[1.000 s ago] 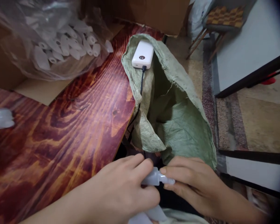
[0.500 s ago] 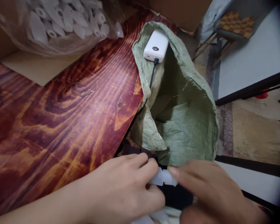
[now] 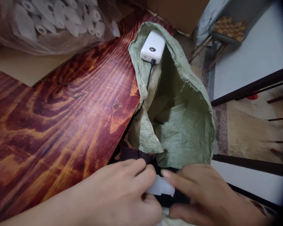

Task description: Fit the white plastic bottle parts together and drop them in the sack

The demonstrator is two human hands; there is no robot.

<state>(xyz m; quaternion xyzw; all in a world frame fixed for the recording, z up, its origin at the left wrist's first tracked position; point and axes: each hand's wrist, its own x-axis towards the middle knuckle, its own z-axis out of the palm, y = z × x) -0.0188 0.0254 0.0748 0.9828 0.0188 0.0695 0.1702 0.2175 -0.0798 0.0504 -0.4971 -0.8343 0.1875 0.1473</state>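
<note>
My left hand point(image 3: 129, 191) is closed around a translucent white plastic tube point(image 3: 165, 187), whose end sticks out to the right past the fingers. A step or seam runs across the visible part of the tube; the rest is hidden in the hand. My right hand point(image 3: 202, 194), a little blurred, is just right of the tube. Its index fingertip lies at the tube's upper edge, while the thumb is spread away below. Under the hands some pale pieces are partly visible, too covered to make out.
A green woven sack point(image 3: 186, 135) gapes open beyond the hands, beside the wood-grain table point(image 3: 89, 103). On its rim lies a white power bank point(image 3: 153, 47) with a black cable point(image 3: 149, 77). A clear bag of white plastic tubes point(image 3: 61, 18) sits at upper left. Behind stands a chair point(image 3: 228, 29).
The right thumb and index finger have come apart from the tube's end. The gap between the tube's two sections looks narrower. The whole view has shifted slightly.
</note>
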